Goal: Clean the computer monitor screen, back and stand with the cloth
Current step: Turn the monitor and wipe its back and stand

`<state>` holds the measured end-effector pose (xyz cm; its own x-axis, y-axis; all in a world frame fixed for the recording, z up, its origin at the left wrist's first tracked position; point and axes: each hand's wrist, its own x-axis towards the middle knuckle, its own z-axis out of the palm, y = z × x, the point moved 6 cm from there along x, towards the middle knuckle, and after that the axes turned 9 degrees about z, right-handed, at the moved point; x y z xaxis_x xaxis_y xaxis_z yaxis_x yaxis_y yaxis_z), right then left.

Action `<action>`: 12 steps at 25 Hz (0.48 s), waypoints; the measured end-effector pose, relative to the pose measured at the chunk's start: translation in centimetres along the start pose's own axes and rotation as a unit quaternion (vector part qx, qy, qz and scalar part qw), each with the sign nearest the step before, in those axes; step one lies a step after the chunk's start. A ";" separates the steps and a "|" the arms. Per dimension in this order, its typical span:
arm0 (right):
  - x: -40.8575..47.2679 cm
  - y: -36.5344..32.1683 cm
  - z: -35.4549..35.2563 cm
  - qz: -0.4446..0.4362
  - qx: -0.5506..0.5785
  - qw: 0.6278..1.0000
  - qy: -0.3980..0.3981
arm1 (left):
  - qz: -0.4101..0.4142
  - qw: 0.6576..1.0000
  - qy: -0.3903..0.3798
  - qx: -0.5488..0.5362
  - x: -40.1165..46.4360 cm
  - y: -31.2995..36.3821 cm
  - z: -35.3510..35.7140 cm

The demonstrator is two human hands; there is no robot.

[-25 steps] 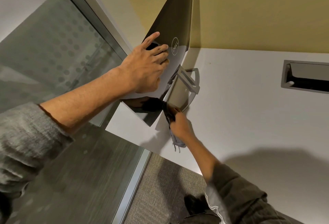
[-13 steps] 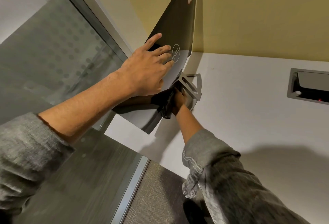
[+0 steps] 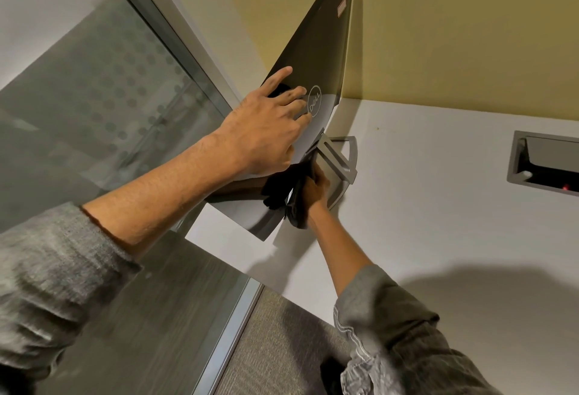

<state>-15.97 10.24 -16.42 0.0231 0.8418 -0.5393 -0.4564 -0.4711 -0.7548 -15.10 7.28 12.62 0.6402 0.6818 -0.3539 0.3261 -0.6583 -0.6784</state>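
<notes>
STEP: wiping stand | black flat-panel monitor [image 3: 316,59] standing far-left on white desk [image 3: 438,206] | left hand [image 3: 266,131] bracing its back, fingers spread flat | right hand [image 3: 315,189] pinching crumpled black cloth [image 3: 283,195] against grey metal stand [image 3: 336,162] | NEXT: likely needing firm strokes down the stand toward its base

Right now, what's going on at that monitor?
A person is cleaning the back of the monitor. The left hand lies flat on the rear panel beside the logo, steadying it. The right hand grips a dark cloth and presses it where the grey stand joins the panel. The screen side faces away.
</notes>
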 end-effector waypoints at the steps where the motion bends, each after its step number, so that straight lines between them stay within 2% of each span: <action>1: -1.4 -0.3 0.2 0.002 -0.002 1.000 0.004 | 0.000 1.000 -0.001 -0.001 0.0 0.0 0.0; 4: -5.5 -1.1 -0.3 -0.020 -0.003 0.999 -0.024 | 0.000 1.000 -0.003 -0.008 0.1 -0.1 0.0; 6: -6.2 0.1 -1.2 0.017 0.008 0.999 -0.045 | 0.000 1.000 -0.001 -0.007 0.0 -0.1 0.0; 10: -3.7 -1.6 -1.4 0.085 0.052 0.995 0.003 | 0.003 1.000 0.000 -0.017 0.0 0.0 0.0; 12: -3.1 -3.3 -0.4 0.055 0.012 0.998 -0.015 | 0.001 1.000 -0.002 -0.030 0.0 -0.1 -0.1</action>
<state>-14.16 9.10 -12.40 -0.0549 0.7927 -0.6072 -0.4766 -0.5552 -0.6816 -15.09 7.33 12.70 0.6388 0.6814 -0.3571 0.3664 -0.6777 -0.6376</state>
